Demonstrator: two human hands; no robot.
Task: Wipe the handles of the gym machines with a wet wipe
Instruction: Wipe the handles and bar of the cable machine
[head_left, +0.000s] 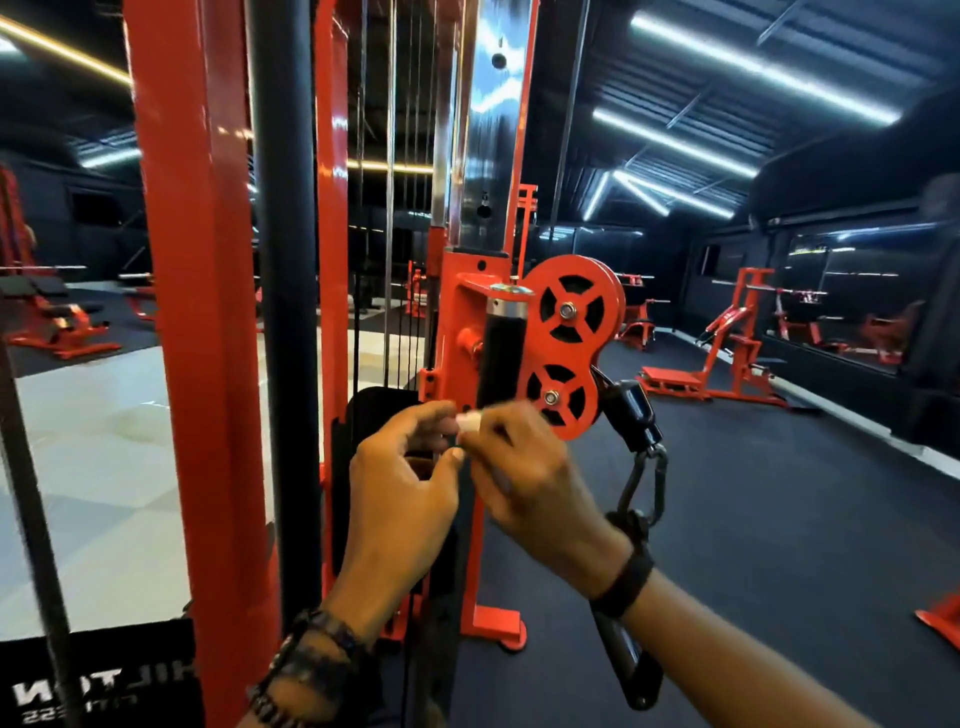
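A small white wet wipe (470, 422) is pinched between the fingertips of my left hand (402, 488) and my right hand (530, 488), held just in front of the red cable machine. Directly above the hands stands the machine's black cylindrical grip (500, 358) with a chrome cap, beside two red pulley wheels (569, 353). A black cable handle (623, 654) hangs from a carabiner (647, 483) below the pulleys, partly hidden behind my right wrist.
A red upright post (192, 312) and a black pole (285, 312) stand close on the left. The weight stack (374, 467) sits behind my left hand. Other red gym machines (727, 353) stand on the dark floor to the right, and benches at far left.
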